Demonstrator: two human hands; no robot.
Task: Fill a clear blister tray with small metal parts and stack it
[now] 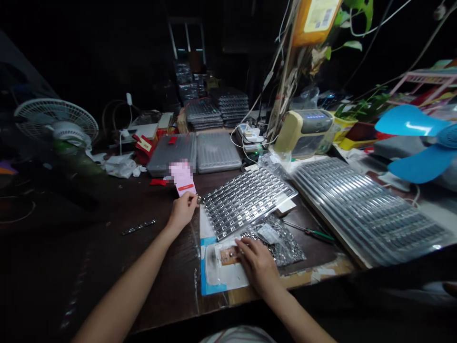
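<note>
My left hand (183, 212) is at the left corner of a clear tray (246, 202) filled with rows of shiny metal parts. Its thumb and fingertips pinch a small shiny metal piece (199, 200), too small to identify further. My right hand (260, 267) is closed, with its fingertips beside a small brown block (229, 256) on a white and blue pad (213, 287). Whatever its fingertips hold is hidden or too small to make out. Just beyond that hand, a plastic bag of small metal parts (291, 245) lies against the tray.
A strip of metal parts (139, 226) lies on the dark table to the left. A green-handled screwdriver (317, 234) rests right of the bag. Filled trays (371, 209) are stacked at right, near a blue-bladed fan (414, 143). Behind are closed grey trays (218, 152) and a pink phone-like object (183, 178).
</note>
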